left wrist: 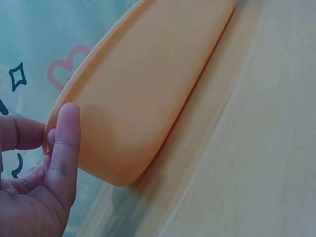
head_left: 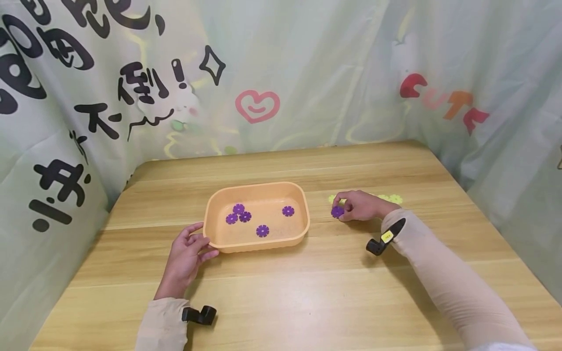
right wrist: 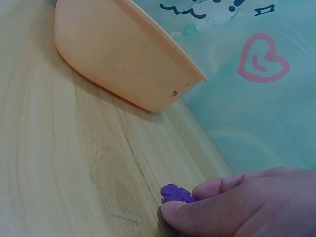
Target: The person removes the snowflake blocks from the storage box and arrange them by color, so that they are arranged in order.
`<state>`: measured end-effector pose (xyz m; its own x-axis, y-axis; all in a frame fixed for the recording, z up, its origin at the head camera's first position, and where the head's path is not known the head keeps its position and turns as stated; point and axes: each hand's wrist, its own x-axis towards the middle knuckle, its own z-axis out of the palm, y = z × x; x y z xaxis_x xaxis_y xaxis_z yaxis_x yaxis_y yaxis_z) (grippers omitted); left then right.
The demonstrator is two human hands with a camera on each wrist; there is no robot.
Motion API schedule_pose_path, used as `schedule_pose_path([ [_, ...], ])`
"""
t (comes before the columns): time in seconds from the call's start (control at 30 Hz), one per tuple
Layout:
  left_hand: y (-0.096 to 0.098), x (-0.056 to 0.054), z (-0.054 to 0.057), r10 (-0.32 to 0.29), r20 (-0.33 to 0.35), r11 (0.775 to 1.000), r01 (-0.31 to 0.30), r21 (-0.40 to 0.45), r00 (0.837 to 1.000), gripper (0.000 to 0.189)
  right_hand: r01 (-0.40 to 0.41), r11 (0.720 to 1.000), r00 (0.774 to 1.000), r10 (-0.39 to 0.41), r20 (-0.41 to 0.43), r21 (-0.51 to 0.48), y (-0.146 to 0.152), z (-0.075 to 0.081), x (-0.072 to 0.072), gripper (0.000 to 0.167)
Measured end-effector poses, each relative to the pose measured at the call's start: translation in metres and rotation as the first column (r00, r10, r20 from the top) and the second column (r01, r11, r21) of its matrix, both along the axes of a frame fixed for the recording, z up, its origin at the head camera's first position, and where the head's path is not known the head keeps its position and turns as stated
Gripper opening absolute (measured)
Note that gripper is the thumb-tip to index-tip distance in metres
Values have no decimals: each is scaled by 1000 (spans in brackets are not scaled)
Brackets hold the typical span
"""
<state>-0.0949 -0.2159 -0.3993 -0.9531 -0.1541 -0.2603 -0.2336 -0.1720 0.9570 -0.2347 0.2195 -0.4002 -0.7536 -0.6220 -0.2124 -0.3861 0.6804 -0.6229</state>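
Observation:
An orange plastic basin (head_left: 254,246) stands on the wooden table with several purple flower-shaped discs (head_left: 262,231) lying inside it. At its near left corner my left hand (head_left: 186,258) grips the rim, fingers on the outside and thumb at the edge, as the left wrist view also shows. To the right of the basin, my right hand (head_left: 362,205) pinches one purple flower-shaped disc (right wrist: 177,193) between thumb and fingers, low over the table. Yellow-green flower-shaped discs (head_left: 395,199) lie behind and beside the right hand, partly hidden by it.
The wooden table (head_left: 298,297) reaches back to a pale curtain (head_left: 307,73) printed with letters and a pink heart. Curtain also hangs along both sides. Each wrist wears a small black camera (head_left: 375,246).

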Motion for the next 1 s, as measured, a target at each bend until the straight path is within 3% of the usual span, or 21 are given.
schedule_pose_path([
  [0.57,0,1,1,2,-2,1000,-2,-8,1000,48,-4,1000,1000,3,16,20,-3,0,-2,32],
  [1.0,0,0,0,1,-2,1000,-1,-6,1000,49,-46,999,999,46,-25,-19,-19,22,-4,33],
])
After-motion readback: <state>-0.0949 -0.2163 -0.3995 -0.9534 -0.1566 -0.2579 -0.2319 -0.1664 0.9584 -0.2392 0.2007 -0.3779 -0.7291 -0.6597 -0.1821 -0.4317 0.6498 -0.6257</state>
